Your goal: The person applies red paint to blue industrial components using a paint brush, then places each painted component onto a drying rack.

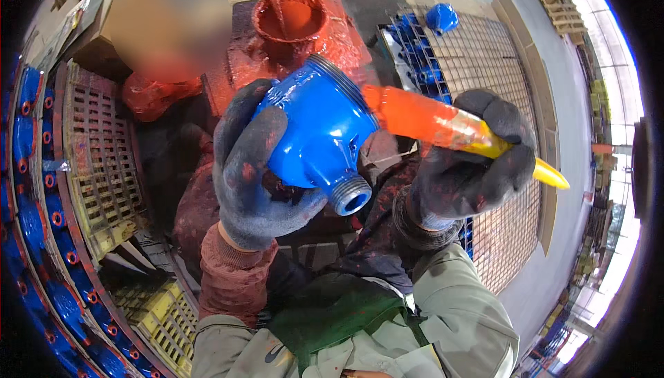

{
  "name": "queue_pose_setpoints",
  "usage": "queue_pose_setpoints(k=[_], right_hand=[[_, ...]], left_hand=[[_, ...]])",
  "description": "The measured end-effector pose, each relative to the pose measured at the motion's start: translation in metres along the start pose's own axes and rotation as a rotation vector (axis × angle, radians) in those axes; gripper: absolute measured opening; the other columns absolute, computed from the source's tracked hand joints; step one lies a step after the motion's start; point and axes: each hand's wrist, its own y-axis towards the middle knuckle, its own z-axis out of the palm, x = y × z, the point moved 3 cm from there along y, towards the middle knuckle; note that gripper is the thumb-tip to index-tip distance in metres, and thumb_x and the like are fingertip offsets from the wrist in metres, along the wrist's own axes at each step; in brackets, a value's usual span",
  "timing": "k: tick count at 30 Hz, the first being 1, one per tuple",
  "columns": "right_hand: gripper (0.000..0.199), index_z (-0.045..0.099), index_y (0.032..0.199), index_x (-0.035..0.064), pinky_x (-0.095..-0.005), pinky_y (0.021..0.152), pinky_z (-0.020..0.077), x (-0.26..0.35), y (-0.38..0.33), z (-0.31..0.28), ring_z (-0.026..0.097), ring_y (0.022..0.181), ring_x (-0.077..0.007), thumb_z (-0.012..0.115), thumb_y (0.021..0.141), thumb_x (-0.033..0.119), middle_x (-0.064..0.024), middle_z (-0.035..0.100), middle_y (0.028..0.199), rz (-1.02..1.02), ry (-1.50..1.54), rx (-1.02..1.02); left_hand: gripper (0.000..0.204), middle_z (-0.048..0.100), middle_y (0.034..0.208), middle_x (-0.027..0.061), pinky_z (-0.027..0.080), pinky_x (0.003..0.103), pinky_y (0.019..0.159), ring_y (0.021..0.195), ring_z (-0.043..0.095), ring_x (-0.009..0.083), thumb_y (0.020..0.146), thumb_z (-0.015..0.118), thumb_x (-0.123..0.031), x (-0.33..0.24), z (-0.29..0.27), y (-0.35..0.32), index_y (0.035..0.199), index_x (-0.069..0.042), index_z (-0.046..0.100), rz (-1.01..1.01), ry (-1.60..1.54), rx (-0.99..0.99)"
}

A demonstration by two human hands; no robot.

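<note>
A glossy blue cast-metal valve body with a wide ribbed mouth and a narrow threaded spout [321, 132] is held up in the air, close under the camera and well above the work surface. Its spout points down toward the person and its wide mouth tilts up and to the right. The left hand [252, 163], in a dark fabric glove smeared with red, is closed round the left side of the casting, fingers curled over its top and thumb under it.

Into the wide mouth goes the red-coated shaft of a brush with a yellow plastic handle [443, 123]; the bristle end is hidden inside the casting. The right hand [474, 160], also in a stained dark glove, is clenched round that handle, whose yellow tip sticks out past the fist.

Judging by this, the step in hand is coating the inside of the casting with red paint. The next move likely calls for turning the body in the left hand while sweeping the brush, keeping red off the blue outer skin and the thread.

Behind the casting stands a red-crusted paint pot with a stick in it [290, 22]. Further right lies a wire-mesh rack [498, 53] carrying more blue castings [441, 17]. Along the left edge runs a curved row of blue flanged parts with red-rimmed holes [31, 191], beside yellow grid trays [104, 163].
</note>
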Motion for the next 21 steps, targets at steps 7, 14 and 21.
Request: queue_pose_setpoints(k=[7, 14, 21], right_hand=[[0.033, 0.055, 0.094, -0.0003, -0.0317, 0.056, 0.0511, -0.003, -0.011, 0.004, 0.059, 0.068, -0.0230, 0.050, 0.097, 0.033, -0.0151, 0.058, 0.082, -0.110, -0.294, -0.275], [0.034, 0.057, 0.088, 0.0006, -0.0334, 0.055, 0.0514, -0.004, -0.008, 0.003, 0.060, 0.064, -0.0235, 0.050, 0.096, 0.033, -0.0152, 0.059, 0.077, -0.221, -0.564, -0.246], [0.036, 0.055, 0.085, 0.0008, -0.0359, 0.057, 0.0535, -0.004, -0.005, -0.001, 0.063, 0.065, -0.0269, 0.048, 0.097, 0.033, -0.0145, 0.060, 0.076, -0.227, -0.594, -0.121]], left_hand=[[0.076, 0.046, 0.134, 0.0270, 0.049, 0.052, 0.096, 0.121, 0.051, 0.0456, 0.063, 0.085, -0.014, -0.003, 0.007, 0.003, 0.131, -0.010, 0.051, 0.018, -0.005, 0.050], [0.083, 0.045, 0.135, 0.0260, 0.050, 0.052, 0.095, 0.120, 0.051, 0.0463, 0.063, 0.086, -0.013, -0.005, 0.008, 0.005, 0.136, -0.012, 0.045, 0.118, 0.043, -0.022], [0.100, 0.047, 0.129, 0.0142, 0.048, 0.039, 0.095, 0.115, 0.054, 0.0271, 0.061, 0.090, -0.018, -0.003, 0.006, -0.001, 0.141, -0.003, 0.032, -0.420, -0.300, 0.024]])
